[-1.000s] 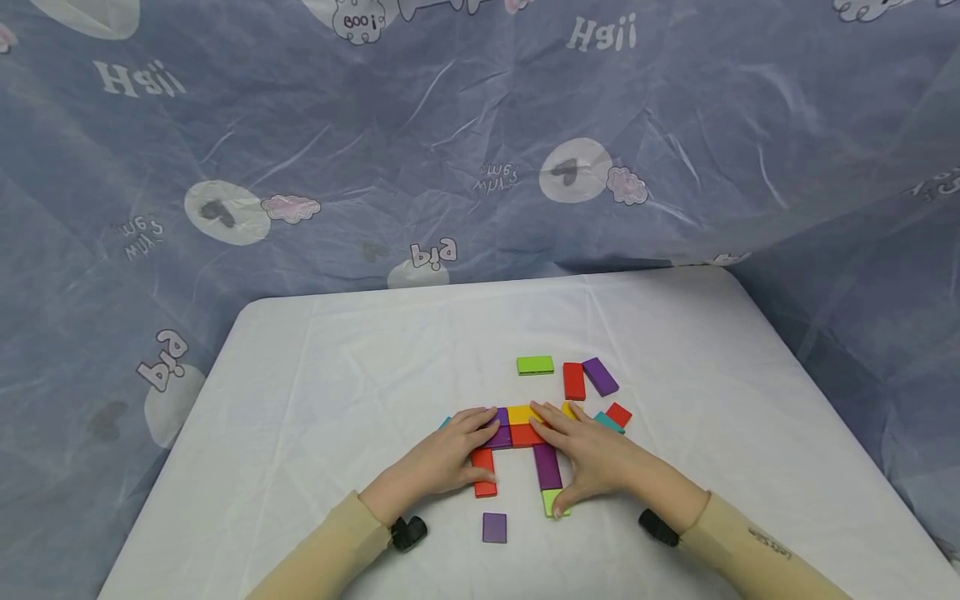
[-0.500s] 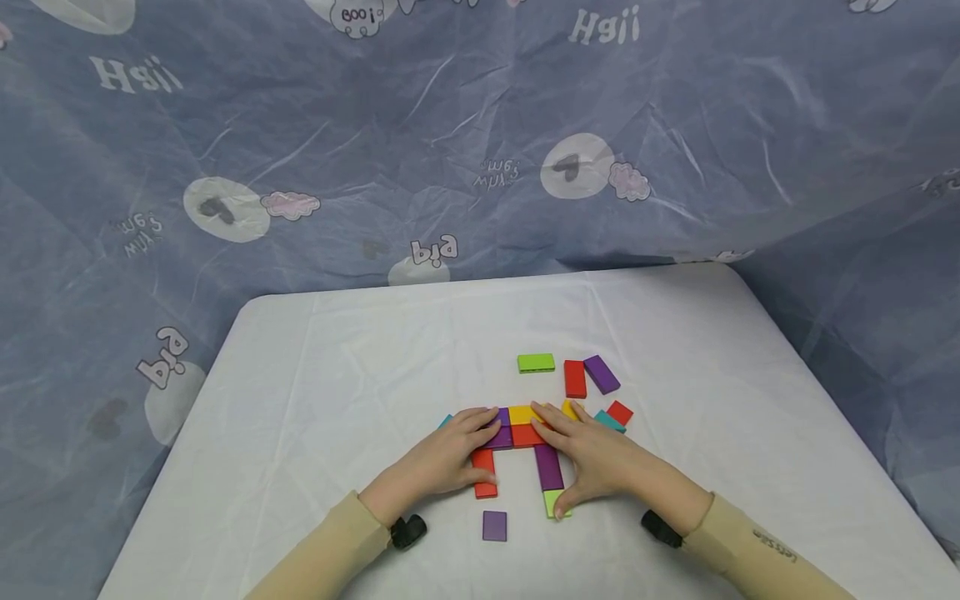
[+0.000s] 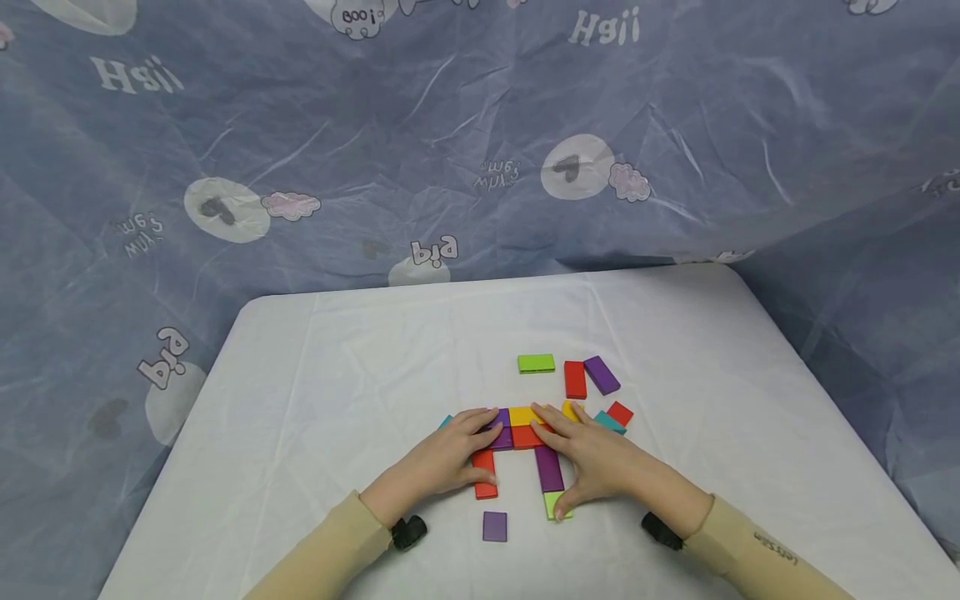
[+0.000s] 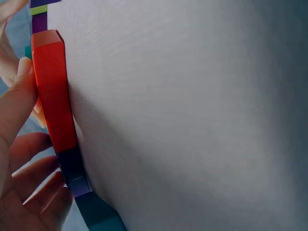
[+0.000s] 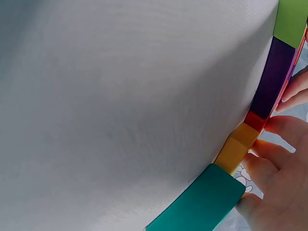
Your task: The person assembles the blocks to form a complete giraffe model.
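Note:
Flat coloured blocks lie joined into a figure on the white table in the head view. My left hand (image 3: 446,454) rests with spread fingers over its left end, fingertips on two purple blocks (image 3: 498,438). Its thumb touches a red block (image 4: 55,91) pointing toward me. Over the right end lies my right hand (image 3: 600,454), fingertips on a yellow block (image 3: 523,416) and a red block (image 3: 525,437). The right thumb is on a light green block (image 3: 552,504), below a dark purple block (image 3: 549,468). Teal blocks (image 5: 199,199) stick out at both ends, partly hidden by the hands.
A loose purple square (image 3: 495,527) lies between the forearms. Beyond the figure are a green block (image 3: 536,364), a red block (image 3: 575,380) and a purple block (image 3: 602,375). A small red square (image 3: 620,412) touches the right teal block. A blue printed sheet (image 3: 450,150) hangs behind.

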Available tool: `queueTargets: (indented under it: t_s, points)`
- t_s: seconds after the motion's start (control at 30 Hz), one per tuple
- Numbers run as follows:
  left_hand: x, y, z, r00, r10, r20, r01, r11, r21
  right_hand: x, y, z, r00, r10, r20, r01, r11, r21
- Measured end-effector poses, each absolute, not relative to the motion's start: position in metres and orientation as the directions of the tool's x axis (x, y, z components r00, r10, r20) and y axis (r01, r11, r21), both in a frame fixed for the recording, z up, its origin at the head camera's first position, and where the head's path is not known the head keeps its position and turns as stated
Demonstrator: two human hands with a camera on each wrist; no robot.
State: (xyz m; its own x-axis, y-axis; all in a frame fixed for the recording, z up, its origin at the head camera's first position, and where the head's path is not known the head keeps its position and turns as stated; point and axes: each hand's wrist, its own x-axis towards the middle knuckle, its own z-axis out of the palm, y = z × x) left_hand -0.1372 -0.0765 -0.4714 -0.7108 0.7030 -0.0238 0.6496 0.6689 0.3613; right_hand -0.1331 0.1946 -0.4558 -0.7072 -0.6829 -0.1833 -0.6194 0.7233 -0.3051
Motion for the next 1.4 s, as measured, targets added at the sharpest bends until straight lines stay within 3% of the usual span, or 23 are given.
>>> queueTargets:
  t_s: [0.9,1.4]
  points:
    - [-0.1365,-0.0803,-0.4732,-0.703,0.709,0.047,0.666,0.634,0.394,-0.133,0.1964,-0.4599,-0.713,-0.688,-0.134,-0.624,0.711,-0.324]
    - [-0.1378,-0.0839,-0.4724,-0.709,0.703,0.05,0.673,0.654,0.345,-0.1355,0.196,-0.4591,-0.709,-0.7,-0.091,-0.647,0.696,-0.31]
